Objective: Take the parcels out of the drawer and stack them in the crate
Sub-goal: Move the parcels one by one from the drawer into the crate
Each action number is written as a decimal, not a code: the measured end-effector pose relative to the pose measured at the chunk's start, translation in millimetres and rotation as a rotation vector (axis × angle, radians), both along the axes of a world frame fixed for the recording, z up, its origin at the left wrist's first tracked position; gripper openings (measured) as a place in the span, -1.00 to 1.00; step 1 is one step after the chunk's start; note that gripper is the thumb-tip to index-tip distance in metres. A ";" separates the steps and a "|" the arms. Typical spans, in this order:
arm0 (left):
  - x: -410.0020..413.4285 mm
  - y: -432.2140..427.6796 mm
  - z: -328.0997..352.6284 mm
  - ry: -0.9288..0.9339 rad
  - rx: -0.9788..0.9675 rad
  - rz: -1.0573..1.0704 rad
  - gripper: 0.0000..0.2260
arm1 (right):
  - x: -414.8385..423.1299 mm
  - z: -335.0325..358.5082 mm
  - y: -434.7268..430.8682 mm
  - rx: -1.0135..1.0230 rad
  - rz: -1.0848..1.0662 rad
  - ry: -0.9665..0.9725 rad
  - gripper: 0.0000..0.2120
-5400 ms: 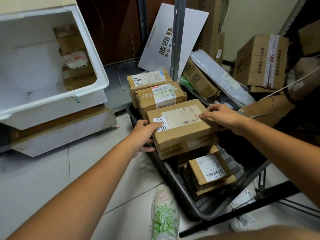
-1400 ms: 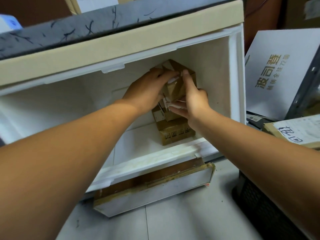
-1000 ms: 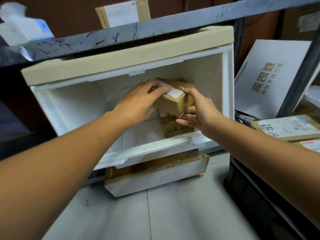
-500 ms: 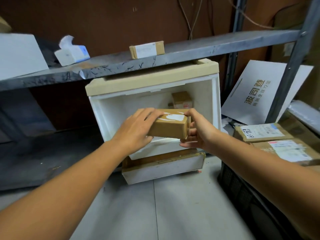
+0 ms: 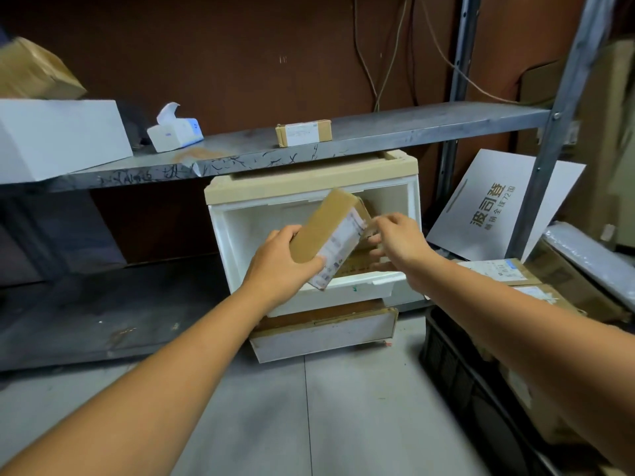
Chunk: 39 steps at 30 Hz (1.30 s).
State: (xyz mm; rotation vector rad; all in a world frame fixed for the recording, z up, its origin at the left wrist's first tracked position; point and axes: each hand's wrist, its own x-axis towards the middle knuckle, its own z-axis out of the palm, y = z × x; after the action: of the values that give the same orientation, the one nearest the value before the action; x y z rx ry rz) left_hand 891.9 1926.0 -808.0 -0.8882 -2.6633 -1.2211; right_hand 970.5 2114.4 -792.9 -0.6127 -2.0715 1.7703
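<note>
Head view: parcel (image 5: 326, 231) in left grip (image 5: 280, 266); boxes (image 5: 494, 272) in drawer (image 5: 343, 287), crate (image 5: 446, 364).

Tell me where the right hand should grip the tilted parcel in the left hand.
Its free upper end, from the right. The left hand grips the parcel at its lower end; the top tilts up-right, bare, so the right hand beside it can likely close fingers across the narrow thickness.

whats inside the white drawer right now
At least one brown parcel lies inside the white drawer, toward its right. The held parcel, left hand and right hand cover the rest of that side.
</note>
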 end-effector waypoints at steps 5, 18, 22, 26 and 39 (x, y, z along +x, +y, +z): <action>16.4 6.6 9.4 -0.395 0.304 0.008 -0.53 | 4.1 -8.5 4.0 0.757 0.081 -0.015 -0.41; 11.9 -10.8 18.4 -0.961 0.516 -0.005 -0.37 | 21.4 -15.9 9.1 1.137 0.153 0.101 -0.35; 7.8 -5.9 21.2 -0.818 0.542 0.069 -0.49 | 26.8 -10.4 4.7 0.660 0.272 0.015 -0.43; 12.4 4.5 21.4 -0.714 0.523 0.026 -0.71 | 28.1 -6.6 1.8 0.412 0.342 -0.015 -0.58; 6.3 1.4 16.1 -0.919 0.578 0.192 -0.61 | 42.1 -13.3 11.0 1.538 0.310 0.257 -0.20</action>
State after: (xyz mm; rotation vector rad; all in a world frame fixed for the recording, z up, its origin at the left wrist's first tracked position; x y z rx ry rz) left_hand 898.1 1927.5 -791.8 0.0640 -2.4996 -2.5967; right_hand 1012.6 2125.4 -806.3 0.3833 -2.5696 -0.0486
